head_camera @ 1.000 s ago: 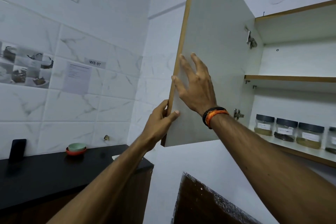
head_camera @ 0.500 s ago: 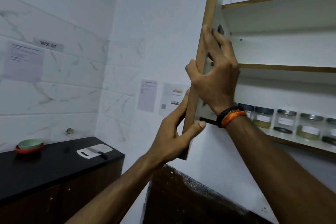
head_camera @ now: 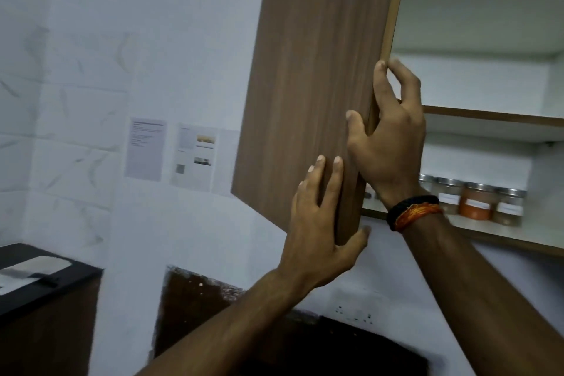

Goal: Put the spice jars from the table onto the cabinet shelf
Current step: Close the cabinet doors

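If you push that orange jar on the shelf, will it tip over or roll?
The orange jar looks squat and stands upright, so it would probably slide, not tip. It sits tight between other jars, so a sideways push would likely nudge them too. It looks like glass, so it may break if dropped.

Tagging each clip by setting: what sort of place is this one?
Most likely a kitchen, perhaps a test one: a wall cabinet holding labelled spice jars, a dark counter against tiled walls, and printed sheets taped up.

Four spice jars (head_camera: 476, 200), two hands (head_camera: 317, 217), one door (head_camera: 311, 85).
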Tool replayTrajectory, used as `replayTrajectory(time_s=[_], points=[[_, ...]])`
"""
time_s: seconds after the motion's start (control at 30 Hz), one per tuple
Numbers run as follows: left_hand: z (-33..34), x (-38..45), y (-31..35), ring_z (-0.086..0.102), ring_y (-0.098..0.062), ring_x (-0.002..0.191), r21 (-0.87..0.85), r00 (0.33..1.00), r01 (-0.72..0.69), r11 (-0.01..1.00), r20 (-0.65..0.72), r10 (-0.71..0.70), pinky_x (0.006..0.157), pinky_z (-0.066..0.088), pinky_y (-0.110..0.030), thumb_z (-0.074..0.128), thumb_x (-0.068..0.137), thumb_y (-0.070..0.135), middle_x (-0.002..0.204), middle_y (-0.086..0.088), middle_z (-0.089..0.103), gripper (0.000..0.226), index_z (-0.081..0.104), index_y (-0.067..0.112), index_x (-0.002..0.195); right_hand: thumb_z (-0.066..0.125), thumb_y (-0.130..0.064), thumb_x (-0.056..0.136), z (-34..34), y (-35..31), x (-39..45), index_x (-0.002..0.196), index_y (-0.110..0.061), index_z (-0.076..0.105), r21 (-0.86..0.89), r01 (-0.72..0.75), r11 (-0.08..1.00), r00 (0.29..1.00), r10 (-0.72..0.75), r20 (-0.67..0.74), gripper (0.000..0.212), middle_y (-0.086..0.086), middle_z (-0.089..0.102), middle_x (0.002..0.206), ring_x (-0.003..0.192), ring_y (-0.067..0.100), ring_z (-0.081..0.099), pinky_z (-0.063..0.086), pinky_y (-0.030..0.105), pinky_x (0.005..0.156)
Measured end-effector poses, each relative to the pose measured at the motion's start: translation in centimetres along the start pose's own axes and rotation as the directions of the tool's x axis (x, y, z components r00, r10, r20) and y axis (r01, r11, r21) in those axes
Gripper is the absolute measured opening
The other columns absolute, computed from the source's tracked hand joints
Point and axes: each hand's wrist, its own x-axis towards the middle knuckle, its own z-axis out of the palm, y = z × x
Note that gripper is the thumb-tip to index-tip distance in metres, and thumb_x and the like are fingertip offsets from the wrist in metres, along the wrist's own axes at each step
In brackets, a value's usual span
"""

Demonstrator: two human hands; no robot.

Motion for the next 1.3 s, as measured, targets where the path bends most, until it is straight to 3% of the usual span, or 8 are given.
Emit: replayTrajectory(time_s=[0.13,0.2,0.27,0.47,0.63,0.87,1.07,1.3], points=[[4.9,1.3,0.1,0.002,-0.025,0.154,0.128,0.998,-0.013,0.992,0.059,0.005,0.121,0.019,-0.058,0.065,0.082,0.053,0.168,-0.001,-0.005,0.105,-0.002,0.028,0.159,0.069,-0.013,0.090,-1.0,4.9,0.2,0.148,-0.003,0.040,-0.075,-0.073,0.994,0.993,0.080,0.081,0.066,0.012,0.039,0.152,0.139,0.014,0.036,0.015,-0.009,0.098],[7.0,1.9,0.0,0.000,-0.027,0.154,0.170,0.998,-0.005,0.985,0.061,-0.006,0.123,0.012,-0.056,0.063,0.082,0.054,0.168,-0.005,-0.005,0.105,0.000,0.024,0.160,0.069,-0.014,0.091,-1.0,6.9,0.2,0.150,-0.004,0.037,-0.098,-0.096,0.991,0.987,0.107,0.117,0.068,0.011,0.037,0.154,0.142,0.020,0.035,0.019,0.004,0.107],[8.9,2.3,-0.2,-0.003,-0.027,0.154,0.217,0.998,0.000,0.976,0.064,-0.014,0.123,0.008,-0.054,0.061,0.082,0.055,0.168,-0.006,-0.007,0.105,0.000,0.021,0.160,0.069,-0.016,0.091,-0.8,8.7,0.2,0.151,-0.005,0.035,-0.111,-0.113,0.987,0.983,0.128,0.135,0.070,0.010,0.034,0.156,0.143,0.021,0.034,0.022,0.015,0.110],[12.4,3.4,-2.1,-0.008,-0.029,0.154,0.313,0.992,-0.059,0.948,0.124,0.020,0.122,0.008,-0.059,0.057,0.079,0.062,0.167,-0.010,-0.012,0.108,-0.001,0.020,0.160,0.064,-0.018,0.095,0.3,13.3,-0.3,0.155,-0.015,0.028,-0.165,-0.095,0.982,0.967,0.130,0.219,0.070,0.011,0.024,0.162,0.145,0.023,0.033,0.020,0.019,0.108],[15.0,4.3,-3.4,-0.013,-0.027,0.154,0.387,0.988,-0.087,0.918,0.150,0.030,0.122,0.005,-0.060,0.048,0.082,0.076,0.166,-0.011,-0.015,0.108,-0.001,0.019,0.160,0.055,-0.021,0.099,1.2,16.8,-0.3,0.146,-0.010,0.044,-0.413,0.152,0.898,0.948,-0.014,0.319,0.049,0.015,0.017,0.164,0.151,0.032,0.017,0.026,0.044,0.119],[17.2,5.1,-5.1,-0.016,-0.029,0.153,0.466,0.976,-0.131,0.875,0.216,0.032,0.121,0.004,-0.062,0.034,0.087,0.078,0.165,-0.013,-0.018,0.101,-0.004,0.019,0.160,0.042,0.004,0.098,3.0,20.9,-1.3,0.155,0.001,0.015,-0.406,0.298,0.864,0.874,-0.076,0.480,0.063,0.019,0.005,0.164,0.153,0.030,0.001,0.014,0.043,0.124],[18.5,6.2,-7.0,-0.019,-0.028,0.152,0.536,0.953,-0.178,0.825,0.304,0.008,0.119,0.003,-0.064,0.027,0.089,0.077,0.165,-0.012,-0.021,0.095,-0.008,0.022,0.159,0.026,-0.027,0.103,4.4,24.1,-2.3,0.156,-0.003,-0.002,-0.446,0.324,0.834,0.841,-0.038,0.539,0.064,0.016,-0.012,0.164,0.152,0.029,-0.012,0.002,0.053,0.123],[19.9,7.2,-9.0,-0.020,-0.028,0.152,0.569,0.937,-0.215,0.794,0.348,0.005,0.119,0.002,-0.064,0.028,0.091,0.074,0.164,-0.010,-0.023,0.091,-0.008,0.025,0.159,0.024,-0.031,0.105,5.7,26.5,-2.3,0.156,-0.006,-0.009,-0.484,0.318,0.815,0.819,0.020,0.573,0.066,0.012,-0.019,0.164,0.152,0.025,-0.016,0.001,0.058,0.121]])
